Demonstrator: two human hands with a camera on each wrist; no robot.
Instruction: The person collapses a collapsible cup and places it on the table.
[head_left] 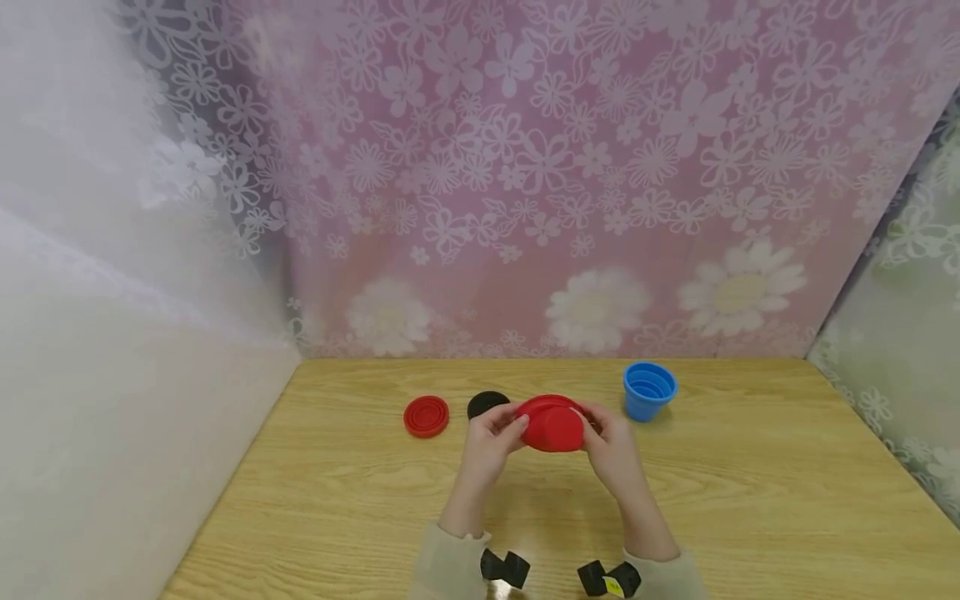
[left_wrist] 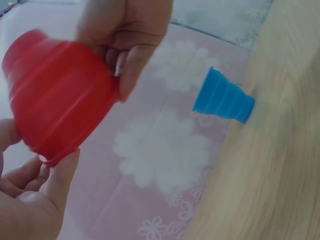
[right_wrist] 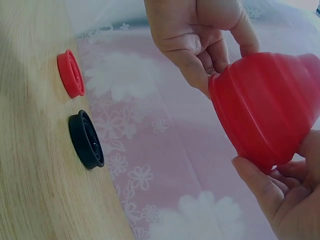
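Note:
Both hands hold a red collapsible cup (head_left: 553,427) above the table, its ribbed wall drawn out and its small base turned toward me. My left hand (head_left: 487,442) pinches the wide rim on the left between thumb and fingers. Opposite it, my right hand (head_left: 613,446) pinches the rim on the right. In the left wrist view the stepped side of the red cup (left_wrist: 60,95) shows. A black collapsed cup (head_left: 486,403) lies flat just behind my left hand, partly hidden by it.
A flat red collapsed cup (head_left: 427,416) lies on the wooden table (head_left: 337,500) left of the black one. To the right, a blue collapsible cup (head_left: 647,406) stands upright and drawn out. A flowered pink curtain (head_left: 465,208) hangs along the table's back edge.

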